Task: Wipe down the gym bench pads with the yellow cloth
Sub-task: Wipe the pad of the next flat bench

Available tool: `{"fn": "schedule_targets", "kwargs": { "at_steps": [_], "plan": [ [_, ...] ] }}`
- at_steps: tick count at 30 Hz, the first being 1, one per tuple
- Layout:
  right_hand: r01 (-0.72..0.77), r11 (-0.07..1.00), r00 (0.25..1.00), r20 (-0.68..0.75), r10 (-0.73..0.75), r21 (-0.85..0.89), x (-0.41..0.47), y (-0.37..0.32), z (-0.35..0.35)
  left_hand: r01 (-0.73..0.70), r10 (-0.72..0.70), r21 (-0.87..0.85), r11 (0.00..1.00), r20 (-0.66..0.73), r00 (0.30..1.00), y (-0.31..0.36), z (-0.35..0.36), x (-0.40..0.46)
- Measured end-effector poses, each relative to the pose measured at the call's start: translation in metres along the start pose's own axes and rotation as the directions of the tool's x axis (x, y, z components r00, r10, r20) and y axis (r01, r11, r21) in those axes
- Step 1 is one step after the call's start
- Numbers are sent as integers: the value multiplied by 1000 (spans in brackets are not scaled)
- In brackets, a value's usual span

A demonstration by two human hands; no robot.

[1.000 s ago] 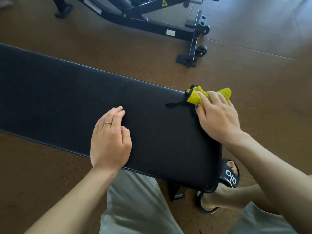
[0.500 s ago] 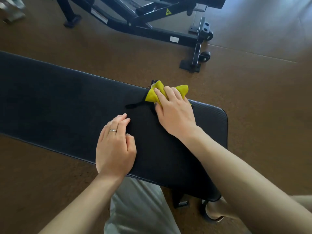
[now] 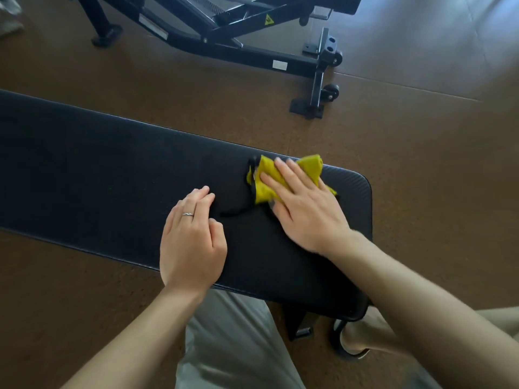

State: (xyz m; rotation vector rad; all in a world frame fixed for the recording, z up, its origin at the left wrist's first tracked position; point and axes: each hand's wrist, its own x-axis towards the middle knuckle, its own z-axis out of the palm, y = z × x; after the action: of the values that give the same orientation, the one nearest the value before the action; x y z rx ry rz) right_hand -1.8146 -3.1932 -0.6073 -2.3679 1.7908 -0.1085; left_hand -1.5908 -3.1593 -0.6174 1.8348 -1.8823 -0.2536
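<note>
A long black bench pad (image 3: 98, 169) runs across the view from the left edge to a rounded end at the right. The yellow cloth (image 3: 265, 178), edged in black with a loose black strand trailing left, lies crumpled on the pad near its far edge. My right hand (image 3: 306, 209) presses flat on the cloth, fingers spread over it. My left hand (image 3: 192, 242), wearing a ring, rests palm down on the bare pad just left of the cloth, fingers loosely together and holding nothing.
A second black bench frame (image 3: 252, 54) with small wheels stands on the brown floor (image 3: 421, 192) beyond the pad. My knee in grey trousers (image 3: 233, 341) and a sandalled foot (image 3: 362, 335) are below the pad's near edge.
My right hand with the cloth slid left from the pad's right end toward the middle, then came a little toward the near side. My left hand stayed put.
</note>
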Motion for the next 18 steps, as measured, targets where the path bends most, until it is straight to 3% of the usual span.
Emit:
{"fn": "schedule_targets", "kwargs": {
  "at_steps": [3, 5, 12, 18],
  "plan": [
    [-108, 994, 994, 8, 108, 13, 27, -7, 0, -9, 9, -3, 1000, 4, 1000, 0, -1, -1],
    [-105, 994, 994, -12, 105, 30, 15, -16, 2, -17, 17, -4, 1000, 9, 1000, 0, -1, -1],
    [94, 994, 995, 8, -95, 46, -115, -48, 16, -8, 8, -11, 1000, 14, 1000, 2, -2, -1],
    [246, 968, 969, -21, -245, 40, -89, -27, 14, 5, -5, -1, 1000, 26, 1000, 3, -2, -2]
  ]
}}
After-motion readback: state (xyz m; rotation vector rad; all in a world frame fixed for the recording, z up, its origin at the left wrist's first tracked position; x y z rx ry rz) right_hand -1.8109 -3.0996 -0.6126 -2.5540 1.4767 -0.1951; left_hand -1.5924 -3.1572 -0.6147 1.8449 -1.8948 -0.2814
